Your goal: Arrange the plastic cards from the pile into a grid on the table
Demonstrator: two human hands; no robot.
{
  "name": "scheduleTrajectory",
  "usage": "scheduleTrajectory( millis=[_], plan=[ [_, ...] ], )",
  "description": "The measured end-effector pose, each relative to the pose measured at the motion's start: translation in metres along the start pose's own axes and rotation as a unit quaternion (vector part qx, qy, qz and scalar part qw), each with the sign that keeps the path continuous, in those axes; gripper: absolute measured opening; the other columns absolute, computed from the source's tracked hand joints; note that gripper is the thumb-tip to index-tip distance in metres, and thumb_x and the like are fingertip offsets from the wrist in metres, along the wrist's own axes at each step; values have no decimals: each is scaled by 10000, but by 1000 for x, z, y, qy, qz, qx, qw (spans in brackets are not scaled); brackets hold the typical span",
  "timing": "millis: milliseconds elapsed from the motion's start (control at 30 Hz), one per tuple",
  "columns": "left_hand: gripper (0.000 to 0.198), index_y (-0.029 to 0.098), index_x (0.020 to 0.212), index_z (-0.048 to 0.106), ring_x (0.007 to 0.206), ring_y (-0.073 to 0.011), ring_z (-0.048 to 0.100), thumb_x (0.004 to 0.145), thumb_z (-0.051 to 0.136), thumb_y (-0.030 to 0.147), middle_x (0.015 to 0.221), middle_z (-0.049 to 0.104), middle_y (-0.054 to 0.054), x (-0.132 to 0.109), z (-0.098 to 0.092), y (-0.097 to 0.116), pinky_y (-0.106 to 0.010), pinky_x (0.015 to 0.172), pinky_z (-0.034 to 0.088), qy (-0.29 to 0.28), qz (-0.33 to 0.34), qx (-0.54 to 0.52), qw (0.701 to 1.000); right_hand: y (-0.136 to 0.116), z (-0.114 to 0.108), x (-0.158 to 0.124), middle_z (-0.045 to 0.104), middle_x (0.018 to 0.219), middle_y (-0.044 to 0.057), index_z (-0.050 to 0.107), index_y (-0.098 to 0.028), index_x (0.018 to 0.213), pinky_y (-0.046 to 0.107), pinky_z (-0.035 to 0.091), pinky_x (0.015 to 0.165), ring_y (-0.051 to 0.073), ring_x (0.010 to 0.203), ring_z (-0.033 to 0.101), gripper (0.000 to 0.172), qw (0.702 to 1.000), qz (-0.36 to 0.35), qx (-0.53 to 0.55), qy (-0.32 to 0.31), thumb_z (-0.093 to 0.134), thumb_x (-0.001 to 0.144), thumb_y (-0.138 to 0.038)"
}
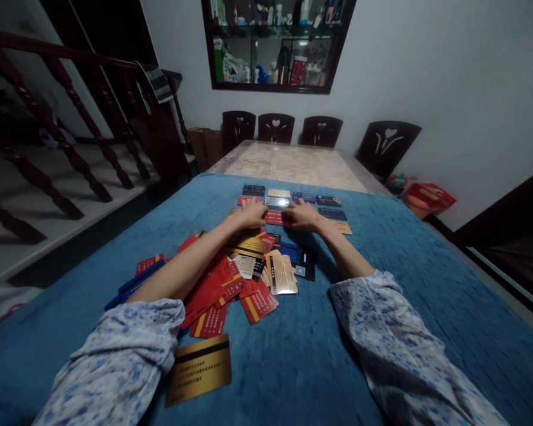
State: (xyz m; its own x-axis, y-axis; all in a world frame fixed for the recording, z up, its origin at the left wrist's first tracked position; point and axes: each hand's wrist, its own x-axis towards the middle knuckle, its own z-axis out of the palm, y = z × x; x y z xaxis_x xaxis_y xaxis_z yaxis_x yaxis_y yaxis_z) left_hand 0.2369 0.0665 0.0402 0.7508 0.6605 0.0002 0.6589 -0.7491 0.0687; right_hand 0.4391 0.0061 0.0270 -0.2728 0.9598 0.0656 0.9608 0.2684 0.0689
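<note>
My left hand [252, 213] and my right hand [300, 215] reach across the table to a red card [274, 218]. Each hand has its fingers curled in at one end of that card, which lies flat or nearly so in the front row. Behind it is a silver-grey card [277, 202], with a pale gold card [279, 193] further back. Dark cards [332, 213] and a yellow card [344, 228] lie right of my right hand. Under and beside my left forearm spreads a loose heap of red cards [213, 284], gold cards and beige cards [281, 272].
A single gold card [199, 370] lies near me, apart from the heap. Blue cloth [404, 284] covers the near part of the table, and the marble-like top [288, 160] shows beyond. Dark chairs [276, 128] stand at the far end; a wooden railing [71, 56] runs on the left.
</note>
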Motion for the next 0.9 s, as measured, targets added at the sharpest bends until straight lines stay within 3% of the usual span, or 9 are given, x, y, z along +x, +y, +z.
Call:
scheduleTrajectory(
  millis=[400, 567, 900],
  plan=[
    [290, 169, 1100, 707, 1299, -401, 421, 837, 618, 254, 1330, 593, -162, 7, -4, 1, -644, 1075, 352, -52, -10, 37, 998, -12, -11, -5, 657, 1256, 159, 701, -232, 1194, 429, 418, 862, 367, 1159, 465, 350, 998, 30, -24, -53, 552, 904, -360],
    [338, 187, 1157, 689, 1311, -400, 416, 832, 606, 220, 1346, 587, -159, 6, -3, 3, -652, 1080, 341, -50, -19, 34, 998, -14, -14, -7, 646, 1267, 158, 703, -228, 1207, 425, 411, 859, 368, 1163, 459, 368, 997, 37, -18, -58, 565, 885, -339],
    [310, 207, 1075, 697, 1278, -383, 447, 779, 617, 162, 1258, 659, -125, 7, -3, 6, -652, 1053, 384, -32, -30, 19, 999, -13, -11, -6, 661, 1245, 158, 695, -222, 1244, 431, 412, 871, 364, 1147, 471, 401, 998, 36, -14, -52, 547, 875, -275]
  ],
)
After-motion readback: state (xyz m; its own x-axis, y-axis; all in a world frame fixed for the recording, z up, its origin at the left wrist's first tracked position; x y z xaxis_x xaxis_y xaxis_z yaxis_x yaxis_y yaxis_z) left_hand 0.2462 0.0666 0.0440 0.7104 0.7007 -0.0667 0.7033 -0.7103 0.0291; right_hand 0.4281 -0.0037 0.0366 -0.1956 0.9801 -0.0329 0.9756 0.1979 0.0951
